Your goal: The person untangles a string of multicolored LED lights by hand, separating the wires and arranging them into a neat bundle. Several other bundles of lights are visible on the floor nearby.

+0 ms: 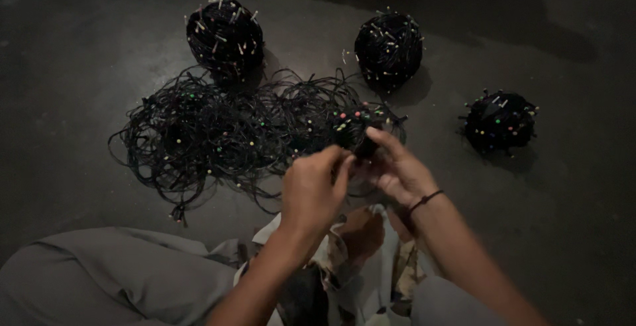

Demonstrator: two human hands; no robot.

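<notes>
Light string (354, 130), frame centre: small half-wound bundle pinched by right hand (397, 167); left hand (311, 190) grips its wire. Loose pile (212, 134) left of it. Judged light, limp, snag-prone, bulbs fragile; hold by wire.

Small light-string ball (354, 130) partly behind fingers (387, 142), forearms cut off below
</notes>
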